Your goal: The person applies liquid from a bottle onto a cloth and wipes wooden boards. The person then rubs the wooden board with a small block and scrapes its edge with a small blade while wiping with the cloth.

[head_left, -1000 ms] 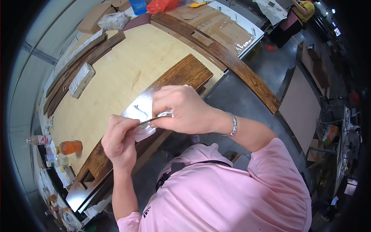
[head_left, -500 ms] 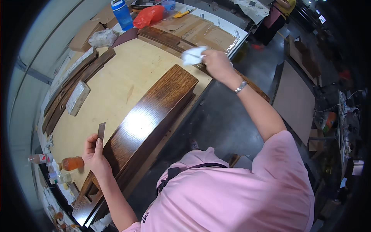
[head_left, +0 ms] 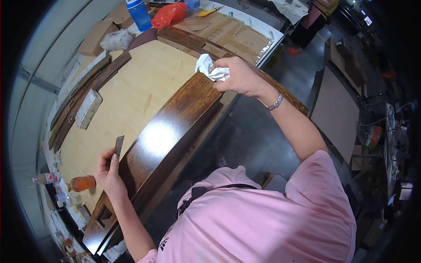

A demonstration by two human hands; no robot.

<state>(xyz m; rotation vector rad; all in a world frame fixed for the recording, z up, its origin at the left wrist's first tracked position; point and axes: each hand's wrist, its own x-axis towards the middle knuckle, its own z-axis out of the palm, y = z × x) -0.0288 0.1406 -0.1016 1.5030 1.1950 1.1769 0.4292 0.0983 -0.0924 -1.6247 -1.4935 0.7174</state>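
Note:
A long, glossy dark-brown wooden board (head_left: pixel 175 114) lies slantwise across the pale plywood worktop (head_left: pixel 136 87), a bright light reflected in its face. At its far end, my right hand (head_left: pixel 239 76) is closed on a crumpled white cloth or paper wipe (head_left: pixel 206 65), which touches the board's end. My left hand (head_left: pixel 110 175) is beside the board's near left edge. Between its thumb and fingers it pinches a thin, dark flat blade (head_left: pixel 119 144), tip pointing up and away.
Left on the worktop lie dark wooden strips (head_left: pixel 83 96) and a pale block (head_left: pixel 88 108). Bottles, one of orange liquid (head_left: pixel 83 183), stand near left. A blue bottle (head_left: pixel 139 16), red plastic bag (head_left: pixel 169 15) and cardboard (head_left: pixel 232 33) are at the back. Another person (head_left: pixel 309 26) stands far right.
My right hand has brought the white wipe down and slightly left onto the board's far end. My left hand with the blade has barely shifted.

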